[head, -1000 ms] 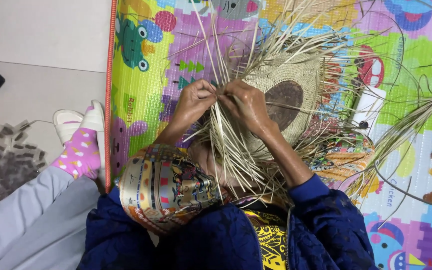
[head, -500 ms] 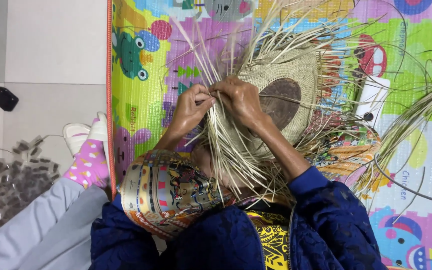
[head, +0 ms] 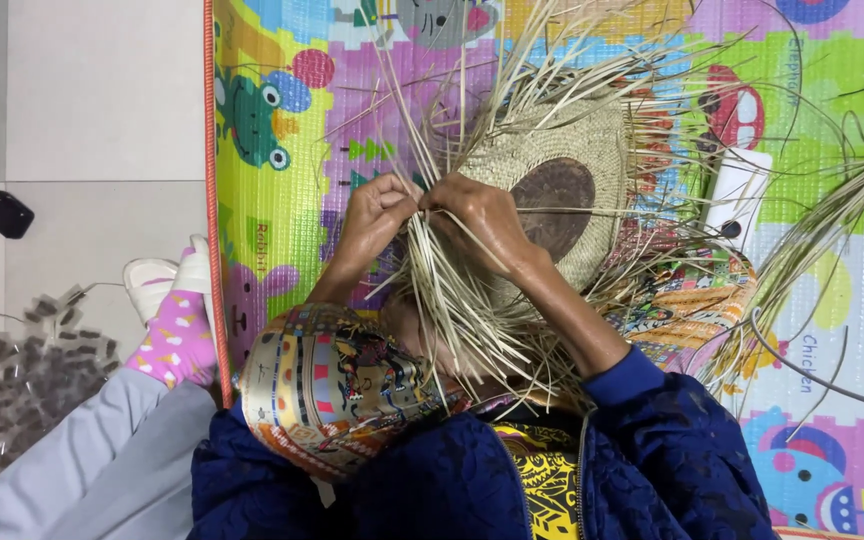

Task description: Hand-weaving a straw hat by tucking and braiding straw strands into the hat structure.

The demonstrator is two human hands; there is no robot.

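Both hands meet at the near edge of the round woven straw piece (head: 552,190), which lies on the colourful play mat (head: 272,230) where its loose strands can fan out freely. The left hand (head: 377,215) is closed in a pinching grip on a few pale straw strands (head: 452,300), probably to keep them taut. The right hand (head: 487,220), fingers curled shut around neighbouring strands, rests touching the woven piece's rim, just beside its dark centre.
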